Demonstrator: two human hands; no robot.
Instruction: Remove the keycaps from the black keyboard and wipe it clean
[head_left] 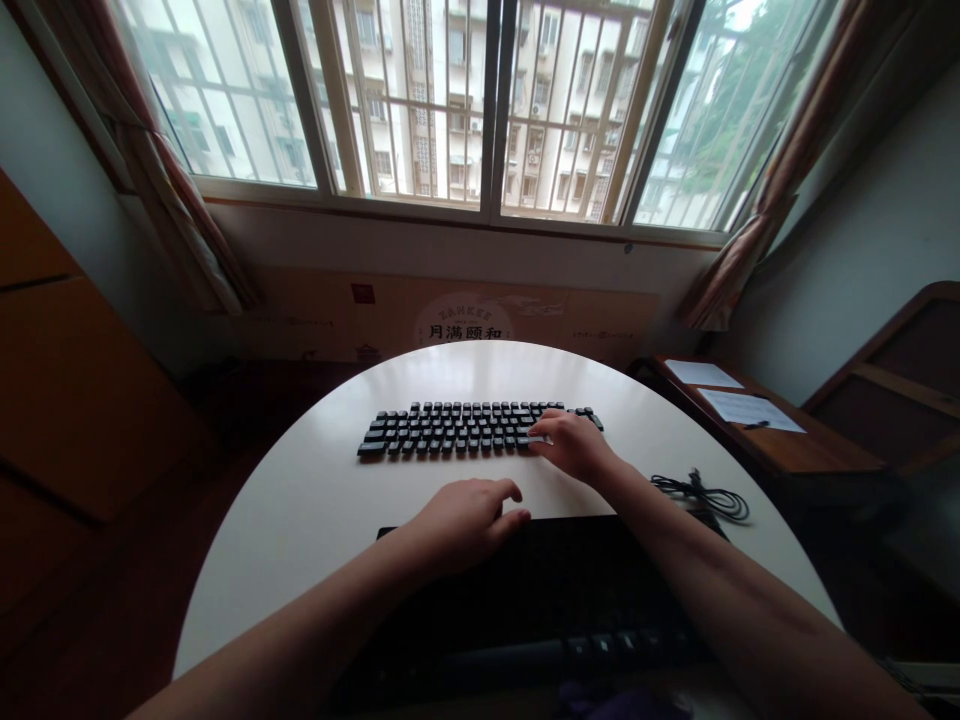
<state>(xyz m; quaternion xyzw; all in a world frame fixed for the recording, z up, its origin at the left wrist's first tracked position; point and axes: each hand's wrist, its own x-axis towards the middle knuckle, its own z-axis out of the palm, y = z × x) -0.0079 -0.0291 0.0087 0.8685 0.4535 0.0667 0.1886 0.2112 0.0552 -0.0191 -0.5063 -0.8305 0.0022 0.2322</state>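
Black keycaps stand in rows on the white round table, laid out like a keyboard. My right hand is at the right part of these rows, with thumb and index finger closing around a keycap there; the fingers partly hide it. Nearer to me, my left hand hovers over the far edge of a black keyboard body. Its thumb and index finger are apart with nothing between them. Some keys show along the near side of the body, which is dark and partly hidden by my forearms.
A coiled black cable lies on the table by my right forearm. To the right, a brown wooden side table carries paper sheets and a pen. Beyond the table are a printed cardboard panel and a barred window.
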